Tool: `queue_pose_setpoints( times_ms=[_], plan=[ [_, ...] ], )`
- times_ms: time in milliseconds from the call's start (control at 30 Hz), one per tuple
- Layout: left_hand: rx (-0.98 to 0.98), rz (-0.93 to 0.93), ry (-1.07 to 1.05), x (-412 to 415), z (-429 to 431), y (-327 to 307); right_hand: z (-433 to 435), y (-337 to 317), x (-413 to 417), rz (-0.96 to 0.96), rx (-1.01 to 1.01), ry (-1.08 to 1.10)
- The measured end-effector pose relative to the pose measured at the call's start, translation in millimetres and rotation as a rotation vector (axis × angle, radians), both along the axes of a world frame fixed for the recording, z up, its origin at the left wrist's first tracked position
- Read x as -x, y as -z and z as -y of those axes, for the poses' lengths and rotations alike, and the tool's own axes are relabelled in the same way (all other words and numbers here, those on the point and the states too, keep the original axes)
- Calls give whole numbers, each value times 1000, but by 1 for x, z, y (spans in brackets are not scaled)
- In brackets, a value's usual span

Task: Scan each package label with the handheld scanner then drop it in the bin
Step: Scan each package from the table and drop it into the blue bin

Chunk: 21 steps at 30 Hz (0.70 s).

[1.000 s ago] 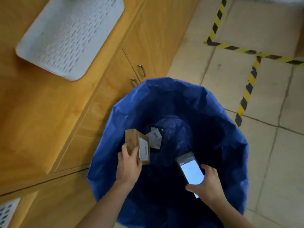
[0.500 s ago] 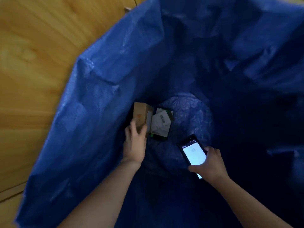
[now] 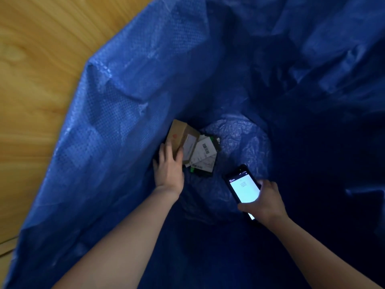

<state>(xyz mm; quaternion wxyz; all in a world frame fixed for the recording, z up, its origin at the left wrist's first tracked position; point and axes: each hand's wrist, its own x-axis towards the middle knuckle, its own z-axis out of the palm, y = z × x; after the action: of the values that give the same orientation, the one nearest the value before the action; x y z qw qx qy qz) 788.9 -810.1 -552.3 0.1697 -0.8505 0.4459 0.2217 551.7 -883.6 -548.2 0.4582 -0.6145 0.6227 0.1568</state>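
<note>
No readable text. The cardboard box (image 3: 179, 134) has a white label (image 3: 190, 147) on one side, but the print is too small to make out. There's also a faint red mark (image 3: 174, 136) on the brown face. The dark package (image 3: 205, 158) beside it carries a bigger white label with a barcode (image 3: 206, 148); the digits don't resolve. The scanner (image 3: 244, 187) screen is lit white, with a small red icon in the top left corner and a few grey lines mid-screen, unreadable.

Hands: the left hand (image 3: 169, 171) is down inside the bin (image 3: 125, 97), grasping the near end of the cardboard box, thumb on the label side and fingers on the brown face. The right hand (image 3: 265, 200) is wrapped round the lower end of the scanner, screen up, apart from both packages.

Location: the box is at the bottom left of the bin, tilted, its right edge touching the dark package, which lies on the crinkled floor. Can't tell whether the box rests on the floor or is carried by the hand.

Around: the blue woven wall rises tight behind and left of the box, with folds and creases all round. There's a wood surface (image 3: 31, 69) outside the bin on the left. The right side of the bin is in deep shadow, detail lost.

Room: there's a bare patch of floor (image 3: 245, 140) right of the packages, between them and the scanner. Both forearms come in from the near side, well apart.
</note>
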Motion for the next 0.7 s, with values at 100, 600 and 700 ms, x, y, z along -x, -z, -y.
queue_pose_setpoints(
  times_ms=[100,600,700],
  plan=[
    [7,-17,-11,3,-1,-18,-1,-17,4,17,5,4],
    [119,-216,-190,79,2,-213,-11,-241,58,148,153,125],
    [178,-307,-136,95,1,-250,-26,-293,73,159,229,237]
  ],
)
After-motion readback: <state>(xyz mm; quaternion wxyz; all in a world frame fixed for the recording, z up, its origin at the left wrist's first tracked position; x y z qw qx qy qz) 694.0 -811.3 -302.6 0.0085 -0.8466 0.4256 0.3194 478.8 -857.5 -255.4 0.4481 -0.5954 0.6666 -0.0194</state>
